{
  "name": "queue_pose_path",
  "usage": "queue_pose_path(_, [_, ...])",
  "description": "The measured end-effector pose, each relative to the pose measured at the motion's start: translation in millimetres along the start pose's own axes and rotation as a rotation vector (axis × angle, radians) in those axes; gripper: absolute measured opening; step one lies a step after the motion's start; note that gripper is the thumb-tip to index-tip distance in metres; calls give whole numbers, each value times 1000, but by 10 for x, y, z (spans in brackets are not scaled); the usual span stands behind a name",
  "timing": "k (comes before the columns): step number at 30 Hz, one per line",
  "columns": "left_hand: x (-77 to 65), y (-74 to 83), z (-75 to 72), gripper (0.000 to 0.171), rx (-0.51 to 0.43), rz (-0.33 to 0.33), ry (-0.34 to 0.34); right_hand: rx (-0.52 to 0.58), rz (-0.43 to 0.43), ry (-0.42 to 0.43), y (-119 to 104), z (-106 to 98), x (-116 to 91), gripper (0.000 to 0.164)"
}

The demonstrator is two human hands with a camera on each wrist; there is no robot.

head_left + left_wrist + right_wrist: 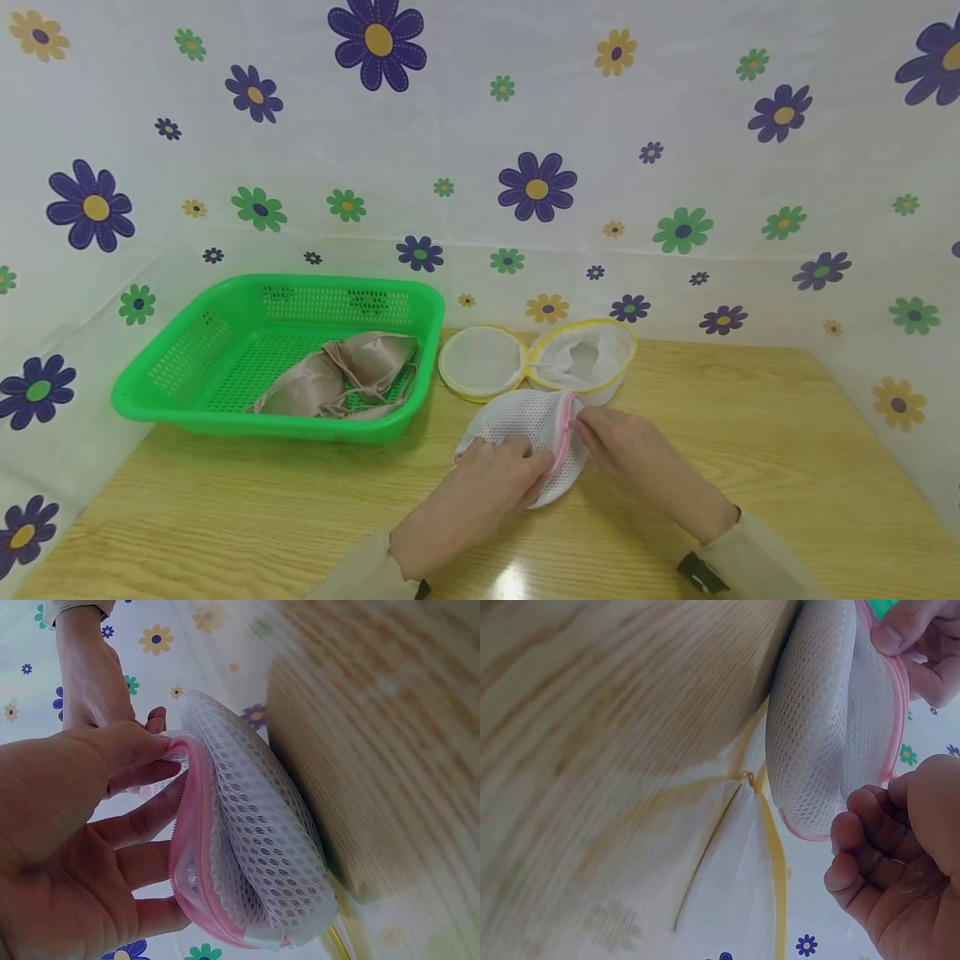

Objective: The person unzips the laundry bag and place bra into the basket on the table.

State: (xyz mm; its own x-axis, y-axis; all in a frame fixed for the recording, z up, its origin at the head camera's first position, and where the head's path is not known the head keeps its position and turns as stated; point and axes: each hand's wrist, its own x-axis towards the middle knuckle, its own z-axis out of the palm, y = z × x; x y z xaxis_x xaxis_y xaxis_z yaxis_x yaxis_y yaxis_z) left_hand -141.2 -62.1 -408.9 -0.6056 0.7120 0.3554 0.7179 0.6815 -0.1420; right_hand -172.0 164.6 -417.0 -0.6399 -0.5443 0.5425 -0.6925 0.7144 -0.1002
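A white mesh laundry bag [517, 415] with a pink zipper [201, 817] stands puffed out low over the table in front of me. My left hand [491, 475] holds it by the zipper edge, thumb on one side and fingers on the other, as the left wrist view shows. At the far right end of the zipper, my right hand [626, 442] pinches the bag between thumb and forefinger, its other fingers [847, 829] curled. The zipper's two sides lie close together. What is inside the bag is hidden.
Behind the bag lies a yellow-trimmed mesh bag [585, 392], unzipped, its round lid [483, 362] folded out to the left. A green plastic basket [277, 427] at the left holds a beige satin bra [307, 385]. A flowered sheet [465, 242] hangs along the wooden table's [750, 467] back.
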Motion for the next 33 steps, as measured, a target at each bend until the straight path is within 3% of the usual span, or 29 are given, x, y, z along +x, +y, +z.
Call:
queue_pose_path(10, [-3,-1,-10,13,-9,3,4,18,59,-59,-5,-13,28,10])
queue_pose_path(16, [-5,-41,-2,14,-107,-17,1,111,95,-88,8,-35,45,13])
queue_pose_path(19, [6,-61,2,19,-197,-63,-6,224,105,-118,9,-65,58,13])
queue_pose_path(25, [76,-42,11,33,-333,-230,-2,382,62,-170,-28,-95,65,12])
queue_pose_path(29, [134,-5,16,26,-294,-261,25,427,29,-194,-55,-110,46,13])
queue_pose_path(33, [169,30,3,21,-252,-230,29,413,28,-204,-52,-123,18,12])
